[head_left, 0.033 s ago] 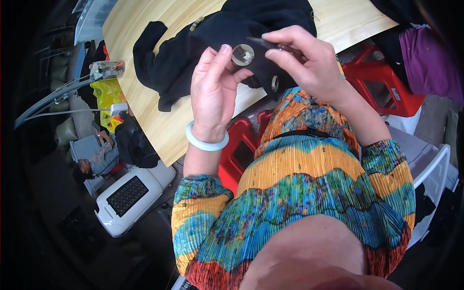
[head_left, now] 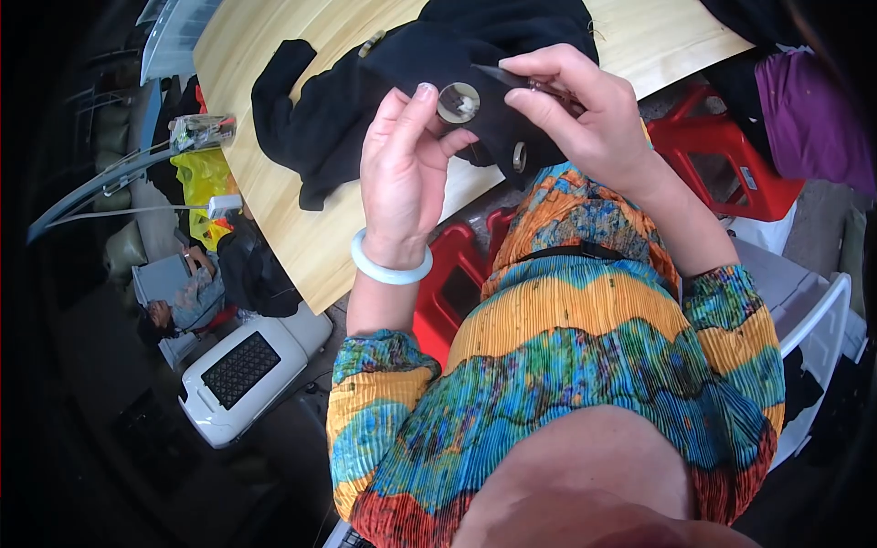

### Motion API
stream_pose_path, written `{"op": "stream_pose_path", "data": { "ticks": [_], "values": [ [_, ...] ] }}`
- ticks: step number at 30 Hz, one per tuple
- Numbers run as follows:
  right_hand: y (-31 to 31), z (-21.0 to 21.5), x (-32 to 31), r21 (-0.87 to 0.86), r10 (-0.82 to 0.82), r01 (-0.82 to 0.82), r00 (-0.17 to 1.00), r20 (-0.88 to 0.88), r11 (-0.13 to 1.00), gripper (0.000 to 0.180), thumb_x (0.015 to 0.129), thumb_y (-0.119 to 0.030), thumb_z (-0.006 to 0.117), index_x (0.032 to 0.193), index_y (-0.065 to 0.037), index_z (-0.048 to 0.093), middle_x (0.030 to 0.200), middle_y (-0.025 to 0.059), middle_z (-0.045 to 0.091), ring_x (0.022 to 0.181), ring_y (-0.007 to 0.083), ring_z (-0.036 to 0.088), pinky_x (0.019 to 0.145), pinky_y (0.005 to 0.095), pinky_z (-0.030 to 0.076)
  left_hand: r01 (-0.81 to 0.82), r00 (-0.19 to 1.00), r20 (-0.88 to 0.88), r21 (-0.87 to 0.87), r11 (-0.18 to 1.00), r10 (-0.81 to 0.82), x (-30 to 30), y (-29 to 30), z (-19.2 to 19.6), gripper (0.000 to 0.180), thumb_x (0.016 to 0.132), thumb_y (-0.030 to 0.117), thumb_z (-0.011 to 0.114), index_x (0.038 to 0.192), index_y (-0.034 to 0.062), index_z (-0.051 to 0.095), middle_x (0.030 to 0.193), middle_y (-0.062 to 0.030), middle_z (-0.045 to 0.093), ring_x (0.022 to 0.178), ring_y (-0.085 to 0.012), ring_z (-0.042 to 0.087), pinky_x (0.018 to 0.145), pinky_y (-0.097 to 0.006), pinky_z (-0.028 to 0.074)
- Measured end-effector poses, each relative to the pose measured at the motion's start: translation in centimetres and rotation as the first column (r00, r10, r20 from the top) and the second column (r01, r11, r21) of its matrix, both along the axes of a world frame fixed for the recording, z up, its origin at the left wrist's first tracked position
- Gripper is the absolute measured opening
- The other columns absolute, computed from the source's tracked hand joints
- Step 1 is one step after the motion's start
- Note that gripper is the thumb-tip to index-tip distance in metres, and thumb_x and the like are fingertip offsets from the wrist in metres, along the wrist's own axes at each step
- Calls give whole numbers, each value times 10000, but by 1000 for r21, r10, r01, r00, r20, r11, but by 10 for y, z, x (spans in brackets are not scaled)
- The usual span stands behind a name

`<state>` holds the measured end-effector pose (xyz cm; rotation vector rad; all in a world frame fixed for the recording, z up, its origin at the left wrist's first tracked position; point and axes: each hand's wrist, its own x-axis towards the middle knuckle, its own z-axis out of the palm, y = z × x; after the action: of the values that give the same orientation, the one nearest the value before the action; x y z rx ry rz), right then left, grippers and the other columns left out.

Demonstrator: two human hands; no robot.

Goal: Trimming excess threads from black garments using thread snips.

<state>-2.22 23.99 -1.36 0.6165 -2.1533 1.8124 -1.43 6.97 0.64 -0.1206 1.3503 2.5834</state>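
Observation:
A black garment lies bunched across the wooden table. My left hand pinches a large round shiny button between thumb and fingers, its face turned up; some whitish bits show on it. In my right hand, just to the right of that button, is a pair of small dark thread snips, gripped between thumb and fingers. Their pointed tip reaches left over the black cloth, apart from the button. Two similar buttons sit on the garment, one below my right hand and one farther back.
The pale wooden table ends close to my body. Red stools stand under its near edge and at right. Purple cloth hangs at far right. A yellow bag, a white case and another person are at left.
My right hand has shifted slightly, and the snips' tip sits a touch higher and farther right. The left hand and its button have barely moved.

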Motion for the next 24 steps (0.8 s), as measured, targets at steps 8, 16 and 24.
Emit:
{"op": "stream_pose_path", "data": {
  "ticks": [8, 16, 24],
  "values": [
    [-8, 3, 8, -148, 45, -28, 993, 111, 989, 325, 677, -156, 718, 913, -22, 539, 692, 25, 532, 608, 48, 497, 543, 185, 420, -30, 999, -12, 8, 1000, 30, -2, 3, -3, 84, 858, 129, 502, 800, 69, 496, 836, -60, 597, 740, -118, 582, 628, -242, 503],
    [-15, -2, 6, 94, -43, 39, 998, 46, 995, 170, 719, -123, 670, 757, -12, 547, 508, -3, 453, 463, 36, 413, 423, 196, 342, -93, 990, -116, -114, 989, 80, -2, 9, -9, 99, 856, 132, 511, 787, 62, 495, 799, -57, 598, 704, -96, 570, 618, -227, 494],
    [0, 3, -13, -1, -68, 69, 985, 158, 998, 137, 754, -109, 638, 749, 7, 565, 531, -24, 457, 498, 8, 382, 437, 177, 300, -3, 999, 37, 55, 998, 1, -3, -2, -10, 85, 865, 141, 487, 812, 81, 513, 805, -50, 601, 708, -104, 577, 592, -236, 494]
  ]
}}
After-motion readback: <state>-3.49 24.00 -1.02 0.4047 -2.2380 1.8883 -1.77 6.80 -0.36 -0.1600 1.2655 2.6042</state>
